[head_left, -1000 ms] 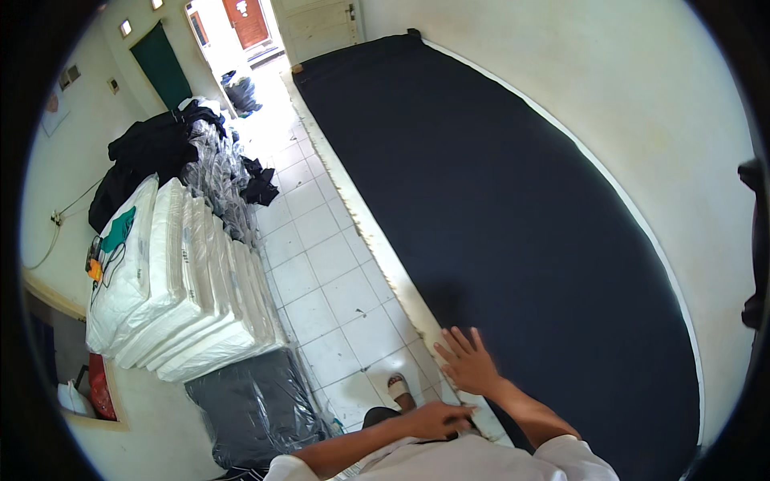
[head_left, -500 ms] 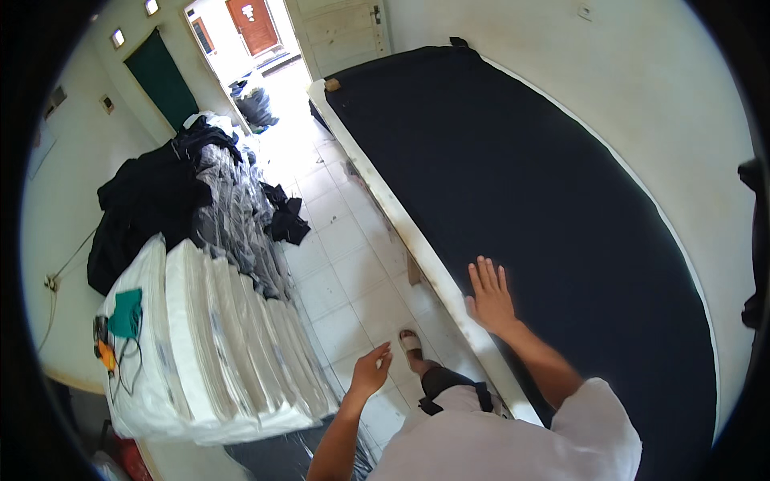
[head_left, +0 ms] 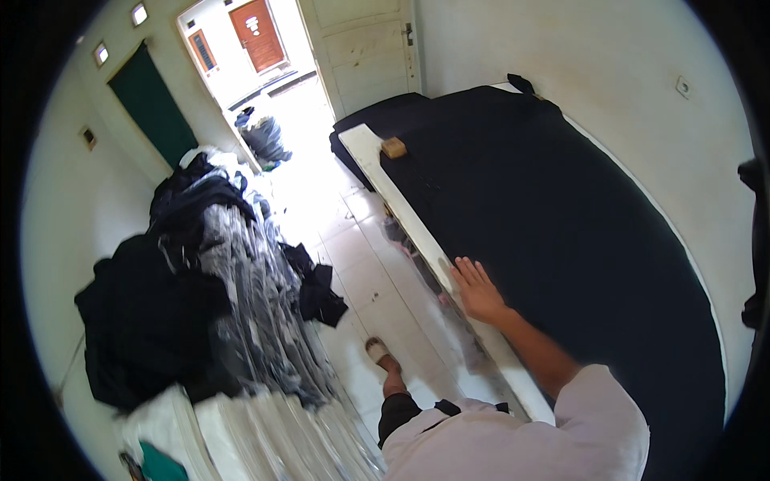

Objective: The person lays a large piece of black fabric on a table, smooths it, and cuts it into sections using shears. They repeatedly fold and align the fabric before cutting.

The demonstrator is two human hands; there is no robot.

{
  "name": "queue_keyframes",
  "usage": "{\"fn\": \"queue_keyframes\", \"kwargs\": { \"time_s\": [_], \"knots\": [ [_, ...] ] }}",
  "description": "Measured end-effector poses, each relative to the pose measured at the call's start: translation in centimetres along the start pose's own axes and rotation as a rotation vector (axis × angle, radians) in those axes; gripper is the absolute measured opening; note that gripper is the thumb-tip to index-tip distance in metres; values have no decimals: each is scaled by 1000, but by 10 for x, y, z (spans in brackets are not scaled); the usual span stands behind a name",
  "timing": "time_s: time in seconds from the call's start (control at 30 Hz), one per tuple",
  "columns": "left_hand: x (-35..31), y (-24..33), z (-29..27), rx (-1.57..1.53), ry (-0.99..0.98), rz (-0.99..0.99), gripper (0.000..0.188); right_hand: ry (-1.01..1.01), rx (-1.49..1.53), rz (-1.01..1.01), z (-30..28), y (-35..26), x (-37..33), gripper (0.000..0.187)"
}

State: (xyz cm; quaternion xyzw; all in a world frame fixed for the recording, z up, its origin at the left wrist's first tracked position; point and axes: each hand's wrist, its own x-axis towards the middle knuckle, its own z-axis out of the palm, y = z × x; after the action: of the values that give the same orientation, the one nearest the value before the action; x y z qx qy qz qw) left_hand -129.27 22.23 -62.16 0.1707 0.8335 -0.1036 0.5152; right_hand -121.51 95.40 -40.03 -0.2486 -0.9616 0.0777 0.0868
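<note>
Black fabric (head_left: 545, 216) lies spread flat over a long table on my right. My right hand (head_left: 481, 295) rests palm down near the fabric's left edge, fingers stretched out and pointing away from me. Beside the hand runs the table's bare white edge (head_left: 417, 228), which the thumb side seems to reach. The hand holds nothing. My left hand is out of the picture. A small wooden block (head_left: 394, 147) sits on the cloth near the table's far left corner.
Left of the tiled aisle (head_left: 373, 301) stand stacks in clear plastic (head_left: 261, 280), white wrapped bundles (head_left: 265, 433) and a heap of black cloth (head_left: 148, 321). Loose black cloth (head_left: 321, 297) juts into the aisle. Dark bags (head_left: 266, 140) lie by the open doorway; a cream door (head_left: 361, 56) stands beside it.
I have moved forward along the table, so the block and doorway look nearer. My right hand has shifted left to the table's edge. My left hand has left the view.
</note>
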Motion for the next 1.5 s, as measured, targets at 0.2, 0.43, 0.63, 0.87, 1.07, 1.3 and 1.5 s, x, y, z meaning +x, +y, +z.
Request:
{"fn": "queue_keyframes", "kwargs": {
  "time_s": [0.2,0.43,0.63,0.87,1.07,1.3,1.5],
  "knots": [
    [185,115,-373,236,172,205,40,356,428,269,0,-17,229,62],
    [255,416,-861,142,835,891,39,51,687,854,12,5,429,86],
    [280,691,-998,271,763,1330,61,249,512,1267,31,5,538,119],
    [318,836,-1063,698,628,1576,54,394,158,1963,17,52,637,73],
    [371,927,-1150,604,390,1657,25,298,-105,2328,12,98,678,70],
    [332,1045,-1219,290,-363,1777,18,523,-281,2284,61,125,750,74],
    [229,1063,-1277,601,-767,1897,18,629,146,2370,90,78,834,82]
  ]
}}
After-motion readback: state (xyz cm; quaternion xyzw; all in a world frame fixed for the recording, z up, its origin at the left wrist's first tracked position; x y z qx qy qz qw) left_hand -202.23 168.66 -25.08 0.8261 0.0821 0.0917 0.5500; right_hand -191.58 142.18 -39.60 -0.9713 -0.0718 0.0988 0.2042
